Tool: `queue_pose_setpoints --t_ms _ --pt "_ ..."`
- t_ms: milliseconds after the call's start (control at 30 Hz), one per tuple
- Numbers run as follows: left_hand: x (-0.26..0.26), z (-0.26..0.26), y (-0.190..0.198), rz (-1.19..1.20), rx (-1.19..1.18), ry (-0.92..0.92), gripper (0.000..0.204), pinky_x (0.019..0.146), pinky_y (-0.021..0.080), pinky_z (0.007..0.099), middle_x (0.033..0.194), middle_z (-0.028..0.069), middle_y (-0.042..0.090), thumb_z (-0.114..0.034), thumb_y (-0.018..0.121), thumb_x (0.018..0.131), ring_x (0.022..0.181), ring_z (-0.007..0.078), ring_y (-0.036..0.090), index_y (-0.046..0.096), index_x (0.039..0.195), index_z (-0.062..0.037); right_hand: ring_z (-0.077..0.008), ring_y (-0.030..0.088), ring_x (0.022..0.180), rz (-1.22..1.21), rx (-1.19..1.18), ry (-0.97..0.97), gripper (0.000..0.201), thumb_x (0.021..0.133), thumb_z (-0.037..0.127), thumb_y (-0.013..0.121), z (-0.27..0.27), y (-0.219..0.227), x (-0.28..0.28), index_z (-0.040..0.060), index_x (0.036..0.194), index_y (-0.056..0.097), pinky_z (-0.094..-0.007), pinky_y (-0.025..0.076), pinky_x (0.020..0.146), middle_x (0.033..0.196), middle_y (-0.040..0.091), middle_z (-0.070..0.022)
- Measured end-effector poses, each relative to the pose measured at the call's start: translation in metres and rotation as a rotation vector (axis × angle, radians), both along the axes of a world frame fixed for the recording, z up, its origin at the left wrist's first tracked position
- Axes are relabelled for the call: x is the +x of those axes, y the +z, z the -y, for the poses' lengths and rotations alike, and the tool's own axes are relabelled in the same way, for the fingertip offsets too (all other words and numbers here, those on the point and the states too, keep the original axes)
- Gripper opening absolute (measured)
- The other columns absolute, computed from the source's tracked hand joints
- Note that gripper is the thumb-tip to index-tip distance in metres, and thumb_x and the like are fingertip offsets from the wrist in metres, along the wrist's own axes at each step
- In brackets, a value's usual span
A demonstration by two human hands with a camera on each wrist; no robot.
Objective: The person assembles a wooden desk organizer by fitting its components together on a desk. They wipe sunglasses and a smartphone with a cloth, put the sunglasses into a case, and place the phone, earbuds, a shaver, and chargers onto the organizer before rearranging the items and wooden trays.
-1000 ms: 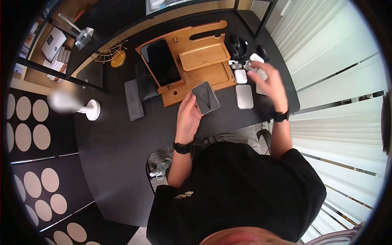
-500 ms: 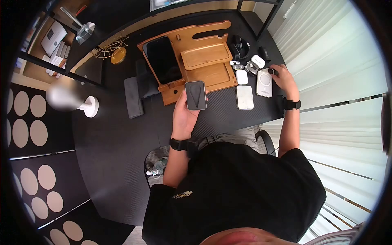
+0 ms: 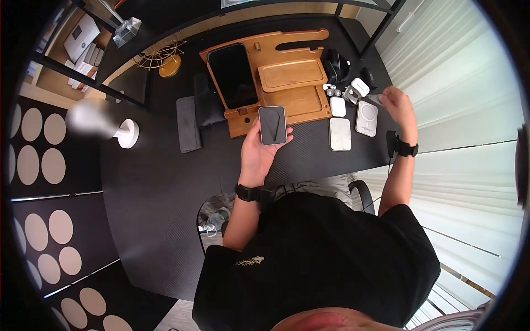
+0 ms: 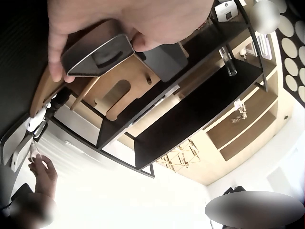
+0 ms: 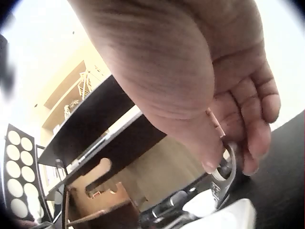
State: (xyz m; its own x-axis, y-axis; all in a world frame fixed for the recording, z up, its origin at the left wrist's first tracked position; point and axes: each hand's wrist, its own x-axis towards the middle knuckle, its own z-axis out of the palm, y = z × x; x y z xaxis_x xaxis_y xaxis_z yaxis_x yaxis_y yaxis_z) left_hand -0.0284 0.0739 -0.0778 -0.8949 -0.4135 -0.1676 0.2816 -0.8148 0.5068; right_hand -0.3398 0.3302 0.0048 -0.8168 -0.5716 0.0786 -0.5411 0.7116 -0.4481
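My left hand (image 3: pixel 258 156) holds a small shallow grey box (image 3: pixel 273 126) over the front of a wooden desk organizer (image 3: pixel 298 113). Its dark lining has a teardrop-shaped recess. The left wrist view shows fingers and thumb gripping the box (image 4: pixel 97 56) by its sides. Near the desk's right edge, my right hand (image 3: pixel 401 113) pinches a small silver-grey ring-shaped piece (image 5: pixel 232 174) between thumb and fingers, partly hidden by them. Left of that hand lie a white magnetic power bank (image 3: pixel 366 126) with a ring mark and a flat white rounded case (image 3: pixel 340 134).
A black phone (image 3: pixel 232 77) leans on the organizer. Behind the power bank sit a small white case (image 3: pixel 337 107), earbuds (image 3: pixel 333 92), another white case (image 3: pixel 360 86) and black headphones (image 3: pixel 337 66). A folded grey cloth (image 3: pixel 189 126) and a white lamp (image 3: pixel 128 134) stand to the left.
My right hand has gone from above the small devices to the desk's right edge, where it now pinches the ring-shaped piece. The box in my left hand has turned more upright.
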Motion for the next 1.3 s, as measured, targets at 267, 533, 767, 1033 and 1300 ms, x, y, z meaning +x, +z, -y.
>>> queue_pose_setpoints --t_ms 267,533,767,1033,1300 --pt "0.0 -0.004 0.001 0.003 -0.114 -0.044 0.044 0.089 0.058 0.0449 0.128 0.0159 0.064 -0.035 0.034 0.111 0.106 0.0319 0.069 0.047 0.14 -0.004 -0.0131 0.065 0.073 0.075 -0.524 0.45 0.013 0.092 0.008 0.07 0.096 0.017 0.112 -0.0025 0.099 0.069 -0.0302 0.051 0.067 0.085 0.071 -0.0086" --pt "0.001 -0.01 0.004 0.057 -0.136 -0.07 0.045 0.086 0.06 0.0431 0.124 0.014 0.065 -0.035 0.031 0.112 0.102 0.029 0.071 0.046 0.142 -0.005 -0.0344 0.062 0.079 0.005 -0.454 0.749 0.017 0.086 0.01 0.071 0.145 0.002 0.173 -0.0002 0.099 0.07 -0.0419 0.05 0.07 0.083 0.066 -0.0143" --pt "0.001 -0.009 0.006 0.019 -0.145 -0.106 0.046 0.085 0.06 0.042 0.123 0.0123 0.065 -0.037 0.031 0.112 0.098 0.0289 0.071 0.044 0.144 -0.0055 -0.0313 0.061 0.081 -0.024 -0.43 0.7 0.015 0.086 0.009 0.073 0.146 0.006 0.166 -0.0007 0.097 0.07 -0.0404 0.048 0.071 0.082 0.064 -0.0121" --pt "0.002 -0.01 0.004 0.04 -0.133 -0.055 0.045 0.086 0.06 0.0441 0.125 0.0119 0.064 -0.037 0.032 0.112 0.104 0.0269 0.069 0.044 0.144 -0.0065 -0.0332 0.06 0.102 -0.104 -0.466 0.712 0.017 0.084 0.013 0.073 0.148 -0.004 0.18 0.0027 0.098 0.074 -0.0417 0.05 0.087 0.115 0.063 -0.0129" --pt "0.003 -0.007 -0.001 -0.067 -0.034 -0.068 0.043 0.087 0.06 0.0448 0.124 0.0132 0.064 -0.033 0.036 0.111 0.102 0.0279 0.07 0.044 0.144 -0.0061 -0.0393 0.062 0.109 0.066 -0.538 0.613 0.03 0.087 0.019 0.074 0.14 -0.006 0.174 -0.001 0.109 0.071 -0.0431 0.051 0.093 0.124 0.065 -0.0203"
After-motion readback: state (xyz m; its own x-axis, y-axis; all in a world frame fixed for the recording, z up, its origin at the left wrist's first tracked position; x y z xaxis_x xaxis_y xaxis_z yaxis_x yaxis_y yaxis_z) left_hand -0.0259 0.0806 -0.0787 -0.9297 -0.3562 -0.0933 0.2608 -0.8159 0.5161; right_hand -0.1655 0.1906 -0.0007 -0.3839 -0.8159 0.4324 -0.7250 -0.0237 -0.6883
